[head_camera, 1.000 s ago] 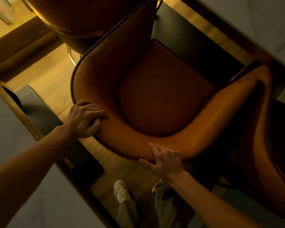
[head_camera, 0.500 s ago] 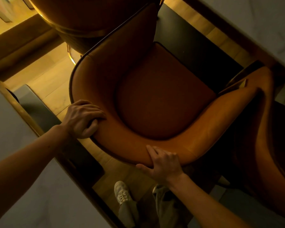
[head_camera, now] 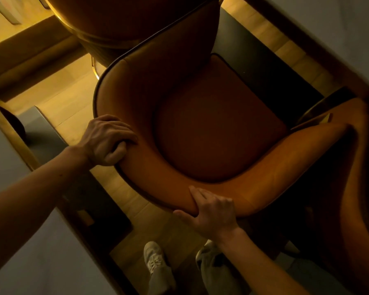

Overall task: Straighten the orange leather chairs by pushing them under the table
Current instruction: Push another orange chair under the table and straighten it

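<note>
The left hand clenches the curved backrest rim of the orange leather chair at mid-left, the right hand grasps that rim at lower centre, the chair filling mid-frame beside a pale counter at upper right, no writing legible.

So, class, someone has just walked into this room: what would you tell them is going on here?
A person stands behind an orange leather chair, seen from above. The left hand grips the curved rim at its side, and the right hand clasps the back edge. Another orange chair sits close on the right. The seat is fully in view, so it is not yet tucked under a table.
</note>
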